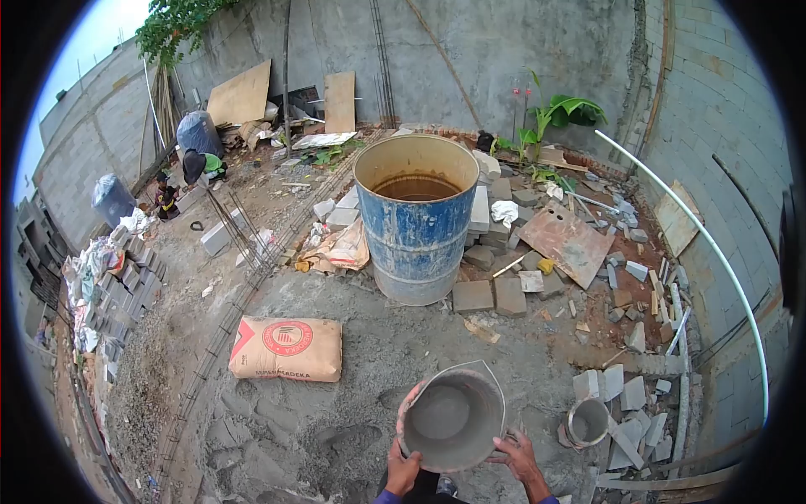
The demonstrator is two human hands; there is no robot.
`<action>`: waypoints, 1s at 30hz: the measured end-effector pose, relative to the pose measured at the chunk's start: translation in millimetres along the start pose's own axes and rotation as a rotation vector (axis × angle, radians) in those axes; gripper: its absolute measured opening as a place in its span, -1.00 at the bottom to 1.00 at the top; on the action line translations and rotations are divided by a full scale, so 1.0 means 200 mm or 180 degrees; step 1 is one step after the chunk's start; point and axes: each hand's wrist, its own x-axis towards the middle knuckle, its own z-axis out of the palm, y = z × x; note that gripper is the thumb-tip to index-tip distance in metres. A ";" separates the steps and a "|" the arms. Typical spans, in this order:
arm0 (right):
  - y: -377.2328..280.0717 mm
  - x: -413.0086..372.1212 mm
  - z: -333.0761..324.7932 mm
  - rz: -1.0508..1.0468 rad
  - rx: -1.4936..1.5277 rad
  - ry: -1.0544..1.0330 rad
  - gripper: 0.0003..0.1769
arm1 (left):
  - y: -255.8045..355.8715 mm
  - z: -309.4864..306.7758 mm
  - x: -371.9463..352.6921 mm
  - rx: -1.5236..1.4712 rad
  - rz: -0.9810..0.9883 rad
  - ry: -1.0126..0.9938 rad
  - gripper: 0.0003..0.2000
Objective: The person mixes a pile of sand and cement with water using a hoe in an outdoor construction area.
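Observation:
I hold a cement-crusted bucket (pixel 477 420) tilted toward me, low in the middle of the view. Its inside is coated grey and its wire handle arcs above the far rim. My left hand (pixel 403 470) grips the left side, thumb at the near rim and fingers round the outside. On the right side, my right hand (pixel 517 459) has its fingertips pressed at the rim. Beyond the bucket, a brown paper cement sack (pixel 298 363) lies flat on grey, sandy ground. Past it stands a blue metal drum (pixel 417 244) with brownish water inside.
A smaller bucket (pixel 588 422) stands to the right among broken blocks (pixel 634 395). Long rebar cages (pixel 197 382) run along the left. A rusty metal sheet (pixel 568 239) and a white pipe (pixel 714 244) lie at right. Two people (pixel 201 166) crouch far left.

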 end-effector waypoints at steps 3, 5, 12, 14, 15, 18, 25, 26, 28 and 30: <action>-0.39 0.44 0.06 -0.0232 -0.0151 0.0065 -0.16 | 0.30 0.11 0.39 0.0406 0.0374 -0.0117 -0.38; -0.65 0.74 0.14 -0.0217 -0.0378 -0.0104 -0.05 | 0.49 0.20 0.70 0.0903 0.0641 -0.0442 -0.41; -1.39 1.47 0.59 0.0280 -0.0986 0.0065 -0.13 | 1.56 0.57 1.63 0.1550 0.0885 -0.1344 -0.37; -1.52 1.60 0.73 -0.0061 -0.0786 -0.0077 -0.21 | 1.84 0.66 1.77 0.1717 0.0964 -0.1556 -0.40; -1.55 1.66 0.74 -0.0014 -0.0777 -0.0052 -0.21 | 1.93 0.69 1.84 0.1722 0.0910 -0.1564 -0.40; -1.63 1.87 0.76 0.0374 -0.1213 0.0168 -0.30 | 2.21 0.78 2.06 0.1858 0.1141 -0.1513 -0.46; -1.94 2.31 1.02 -0.0137 0.0694 0.0209 -0.41 | 2.28 0.67 2.60 0.0303 -0.0167 -0.0644 -0.45; -1.98 2.36 1.02 -0.0136 0.0867 0.0268 -0.42 | 2.24 0.66 2.67 0.0283 -0.0339 -0.0446 -0.47; -1.92 2.61 0.74 0.0388 0.1221 0.0333 -0.44 | 2.09 0.63 2.77 0.0301 -0.0598 -0.0193 -0.49; -1.85 2.82 0.52 0.0351 0.1264 0.0597 -0.44 | 2.03 0.67 2.87 0.0375 -0.0744 -0.0033 -0.48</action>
